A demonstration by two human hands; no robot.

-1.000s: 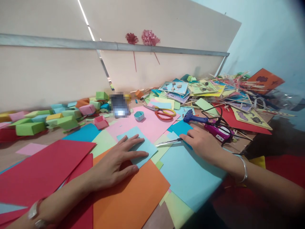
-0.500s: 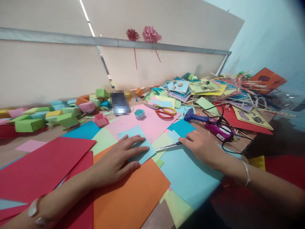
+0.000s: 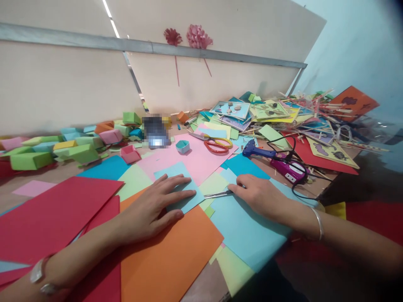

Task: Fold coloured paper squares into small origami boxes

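My left hand (image 3: 162,202) lies flat with its fingers spread over a small light blue paper (image 3: 187,205). That paper overlaps an orange sheet (image 3: 176,251) and a pink sheet (image 3: 192,167). Closed around a pair of scissors (image 3: 218,194) is my right hand (image 3: 253,193); its fingers hide the handles. The narrow silver blades point left, their tips at the small paper's right corner. Beneath my right hand spreads a larger light blue sheet (image 3: 248,235).
Red-and-yellow scissors (image 3: 217,145) and a small blue folded box (image 3: 182,146) rest on the pink sheet. A blue glue gun (image 3: 260,152) lies at right with a purple power strip (image 3: 288,170) and cables. Folded boxes (image 3: 83,154) line the left; red sheets (image 3: 59,214) lie nearer.
My right hand and the scissors have shifted slightly left, and the blades look closer together. My left hand stays flat on the light blue paper. The view has tilted a little.
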